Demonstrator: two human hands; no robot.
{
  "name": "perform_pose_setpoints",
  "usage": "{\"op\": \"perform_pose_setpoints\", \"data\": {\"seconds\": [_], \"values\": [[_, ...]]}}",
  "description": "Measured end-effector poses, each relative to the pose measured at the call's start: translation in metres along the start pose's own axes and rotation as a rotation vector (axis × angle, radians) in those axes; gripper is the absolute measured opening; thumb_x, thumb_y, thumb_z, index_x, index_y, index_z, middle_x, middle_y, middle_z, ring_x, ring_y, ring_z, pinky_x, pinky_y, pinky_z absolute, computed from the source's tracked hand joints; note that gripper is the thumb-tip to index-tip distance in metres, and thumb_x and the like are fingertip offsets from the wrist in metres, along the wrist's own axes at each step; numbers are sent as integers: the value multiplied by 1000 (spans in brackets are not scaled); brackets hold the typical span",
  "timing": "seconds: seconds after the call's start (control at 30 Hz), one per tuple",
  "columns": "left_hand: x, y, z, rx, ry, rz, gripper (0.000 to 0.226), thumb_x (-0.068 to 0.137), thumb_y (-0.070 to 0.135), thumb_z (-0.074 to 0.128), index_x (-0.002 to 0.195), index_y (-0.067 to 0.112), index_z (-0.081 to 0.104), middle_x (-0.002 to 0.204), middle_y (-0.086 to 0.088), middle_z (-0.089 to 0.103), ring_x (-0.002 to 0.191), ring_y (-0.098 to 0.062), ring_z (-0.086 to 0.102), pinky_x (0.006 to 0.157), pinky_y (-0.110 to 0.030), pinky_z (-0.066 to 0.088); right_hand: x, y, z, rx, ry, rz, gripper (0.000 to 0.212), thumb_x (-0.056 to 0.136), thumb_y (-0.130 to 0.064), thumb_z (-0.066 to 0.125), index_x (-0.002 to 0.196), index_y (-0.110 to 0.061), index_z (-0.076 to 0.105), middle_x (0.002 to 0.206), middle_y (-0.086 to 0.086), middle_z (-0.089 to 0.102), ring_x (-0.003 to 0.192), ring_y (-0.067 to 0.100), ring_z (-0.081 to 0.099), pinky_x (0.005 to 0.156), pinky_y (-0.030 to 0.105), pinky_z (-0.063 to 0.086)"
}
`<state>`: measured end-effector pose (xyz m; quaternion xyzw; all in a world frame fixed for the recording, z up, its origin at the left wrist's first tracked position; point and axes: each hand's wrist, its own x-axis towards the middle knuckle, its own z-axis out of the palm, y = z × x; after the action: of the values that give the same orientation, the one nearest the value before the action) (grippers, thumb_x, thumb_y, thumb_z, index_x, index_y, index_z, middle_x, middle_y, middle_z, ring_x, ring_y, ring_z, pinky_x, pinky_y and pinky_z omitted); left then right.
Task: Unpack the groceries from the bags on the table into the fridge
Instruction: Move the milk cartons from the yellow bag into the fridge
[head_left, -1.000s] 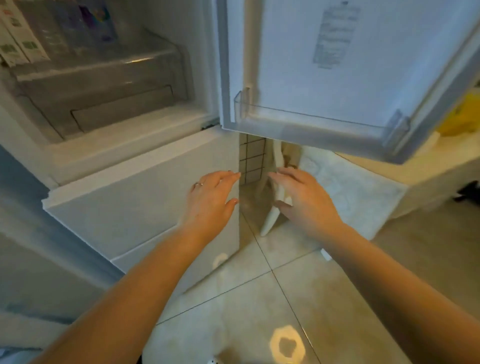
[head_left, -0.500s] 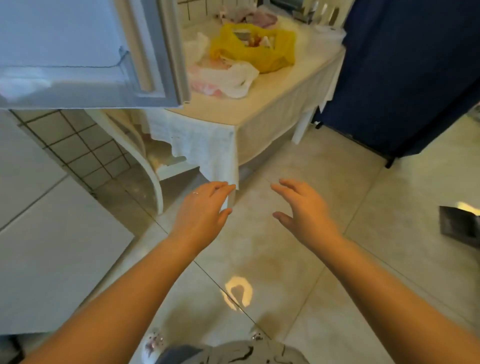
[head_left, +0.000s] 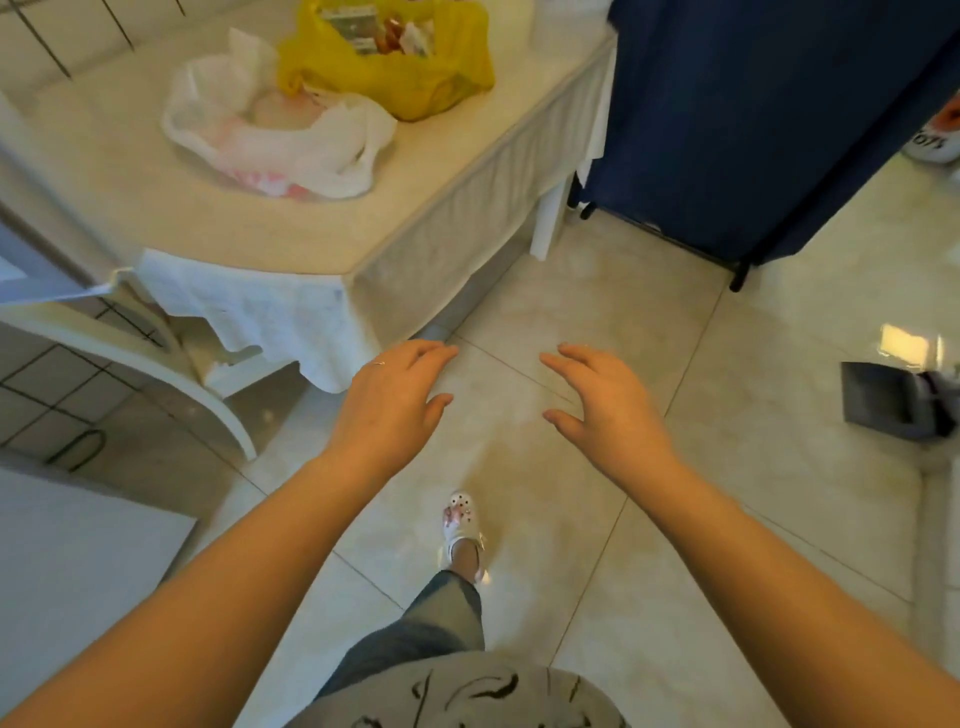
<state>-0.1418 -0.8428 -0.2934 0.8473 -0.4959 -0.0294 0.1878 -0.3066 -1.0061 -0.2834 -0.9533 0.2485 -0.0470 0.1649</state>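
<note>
A yellow plastic bag (head_left: 395, 67) holding several packages stands at the back of the cream-clothed table (head_left: 130, 208). In front of it lies a white plastic bag (head_left: 280, 135) with pink contents showing through. My left hand (head_left: 395, 400) and my right hand (head_left: 602, 400) hover empty over the floor tiles, fingers relaxed and spread, short of the table's near corner. A corner of the fridge door (head_left: 31, 280) shows at the left edge, and the white lower fridge front (head_left: 67, 561) fills the lower left.
A white chair (head_left: 171, 364) is tucked under the table's left side. A dark blue curtain on a wheeled frame (head_left: 753, 114) stands right of the table. A dark grey object (head_left: 883, 405) lies on the floor at right. My foot in a white clog (head_left: 462, 530) is stepping forward.
My view has swung from the open fridge round to the table and bags, which are now closer. Both hands stay empty in front of me. One foot has stepped forward.
</note>
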Motion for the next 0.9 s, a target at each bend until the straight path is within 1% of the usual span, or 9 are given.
{"op": "perform_pose_setpoints", "data": {"seconds": [0.13, 0.27, 0.4, 0.53, 0.63, 0.7, 0.8, 0.87, 0.9], "values": [[89, -16, 7, -26, 18, -3, 48, 86, 19, 65, 132, 15, 51, 128, -7, 55, 113, -30, 53, 89, -42, 47, 84, 25, -15, -28, 18, -18, 60, 85, -28, 67, 139, -21, 42, 145, 3, 40, 132, 23, 37, 107, 35, 30], [180, -32, 5, -43, 22, 8, 48, 85, 17, 66, 131, 13, 52, 128, -10, 55, 114, -32, 53, 89, -46, 47, 168, 45, -34, -45, 8, -36, 60, 85, -28, 66, 139, -21, 42, 145, 2, 41, 132, 22, 36, 107, 33, 28], [261, -40, 2, -26, 45, 4, 48, 85, 18, 66, 131, 12, 52, 129, -10, 55, 115, -31, 52, 93, -43, 44, 236, 68, -50, -14, 6, -44, 59, 85, -26, 66, 139, -21, 42, 145, 3, 40, 133, 20, 34, 107, 29, 26], [331, -53, 7, -1, 44, -7, 48, 87, 21, 63, 133, 16, 50, 130, -8, 54, 117, -28, 51, 94, -40, 41, 306, 98, -63, 5, -11, -54, 59, 86, -26, 66, 139, -20, 42, 145, 2, 39, 133, 19, 33, 107, 28, 24], [386, -66, 15, 30, 39, -72, 48, 91, 26, 58, 137, 20, 45, 136, -4, 48, 123, -25, 45, 99, -39, 39, 370, 126, -67, 25, -20, -88, 59, 86, -26, 66, 139, -20, 43, 146, 1, 39, 134, 19, 32, 108, 31, 25], [422, -72, 21, 39, 55, -139, 49, 91, 26, 57, 138, 21, 43, 139, -4, 47, 125, -24, 44, 102, -38, 39, 416, 146, -69, 41, -28, -135, 58, 84, -24, 68, 138, -20, 45, 145, 2, 41, 133, 21, 35, 107, 32, 28], [474, -77, 31, 45, 89, -232, 50, 91, 26, 58, 138, 21, 43, 139, -4, 47, 126, -24, 43, 102, -39, 38, 487, 175, -76, 42, -40, -232, 57, 83, -22, 70, 135, -17, 48, 141, 6, 45, 130, 24, 40, 104, 35, 34], [505, -79, 35, 51, 95, -304, 50, 91, 26, 58, 138, 21, 44, 139, -4, 47, 126, -24, 44, 101, -38, 38, 532, 191, -84, 37, -72, -303, 58, 83, -21, 69, 136, -18, 47, 142, 6, 45, 131, 24, 39, 106, 38, 35], [520, -79, 35, 53, 104, -345, 50, 90, 26, 59, 137, 20, 44, 138, -4, 48, 125, -24, 44, 100, -38, 39, 553, 198, -88, 39, -100, -340, 58, 84, -22, 69, 137, -19, 45, 143, 5, 43, 133, 23, 36, 109, 38, 33]]}}
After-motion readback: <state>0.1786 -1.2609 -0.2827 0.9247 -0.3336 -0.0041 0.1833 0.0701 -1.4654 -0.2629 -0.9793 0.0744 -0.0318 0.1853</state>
